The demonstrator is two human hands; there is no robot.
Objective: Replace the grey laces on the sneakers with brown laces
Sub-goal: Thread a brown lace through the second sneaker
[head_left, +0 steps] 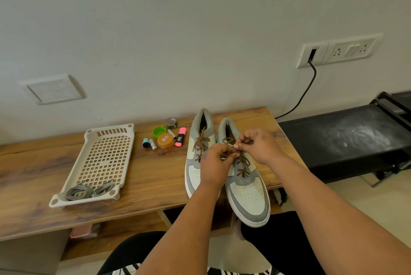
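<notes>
Brown wood-grain covers the tabletop [144, 174], which stands against a pale wall. Two grey-and-white sneakers sit side by side near its right edge, toes toward the person and poking past the front edge. The left sneaker [195, 156] is laced with a brown lace [201, 141] that lies loosely over its tongue. Over the right sneaker [246, 194], both hands work at another brown lace [243, 163] threaded through its eyelets. The left hand [214, 166] has its fingers curled, pinching that lace near the middle of the shoe. The right hand [259, 144], just beyond it, pinches a loop of the same lace between thumb and fingertips. Toward the left part of the tabletop lies a cream perforated plastic tray [97, 163], and in its near end rest two coiled grey laces [89, 191]. Between the tray and the sneakers, near the back edge, sits a small cluster: a green cap [159, 131], an orange-lidded jar [165, 141], a pink highlighter [180, 136], a battery [153, 144], a small blue item [145, 143] and a small round tin [171, 123]. To the right of the tabletop stands a black bench-like surface [347, 136], and a black cable [304, 92] runs down from a wall socket panel [338, 50].
</notes>
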